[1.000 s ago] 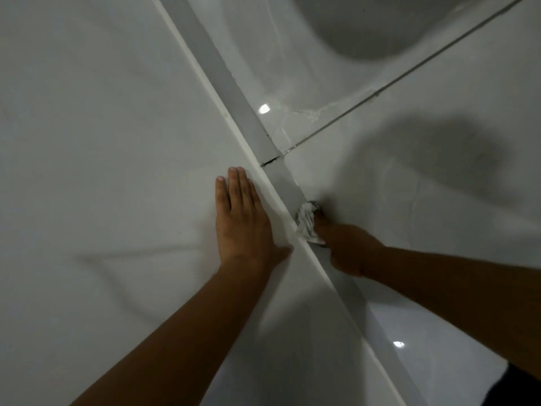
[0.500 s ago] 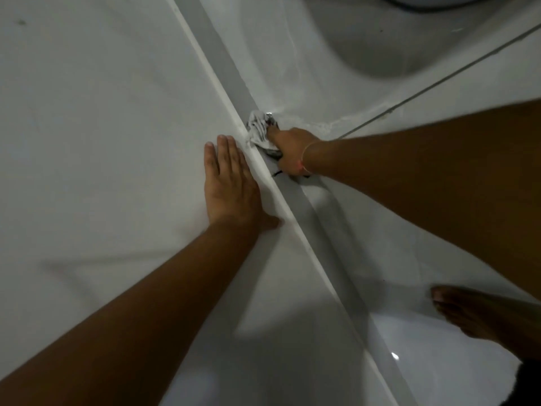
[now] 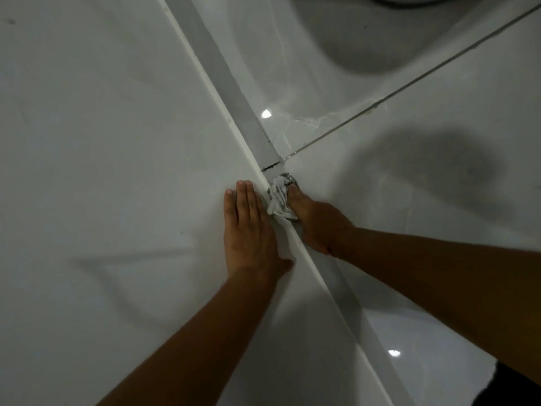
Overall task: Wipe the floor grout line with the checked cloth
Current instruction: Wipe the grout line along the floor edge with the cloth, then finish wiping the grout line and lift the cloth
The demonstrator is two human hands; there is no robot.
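Observation:
A crumpled pale checked cloth (image 3: 279, 197) is pressed onto the grey strip (image 3: 234, 92) that runs diagonally where the white wall meets the floor. My right hand (image 3: 317, 224) is closed on the cloth, fingertips pointing up along the strip, just below the spot where a thin dark floor grout line (image 3: 409, 83) meets it. My left hand (image 3: 248, 232) lies flat with fingers together on the white wall surface (image 3: 102, 171), right beside the cloth, holding nothing.
Glossy white floor tiles (image 3: 380, 177) lie to the right of the strip, with light glints and a dark shadow on them. A rounded white fixture base (image 3: 366, 39) sits at the top. A dark patch of clothing (image 3: 515, 388) shows at the bottom right corner.
My right hand has slid the cloth back down along the strip, from above the grout junction to just below it. My left hand stays flat on the wall. The foot is out of view.

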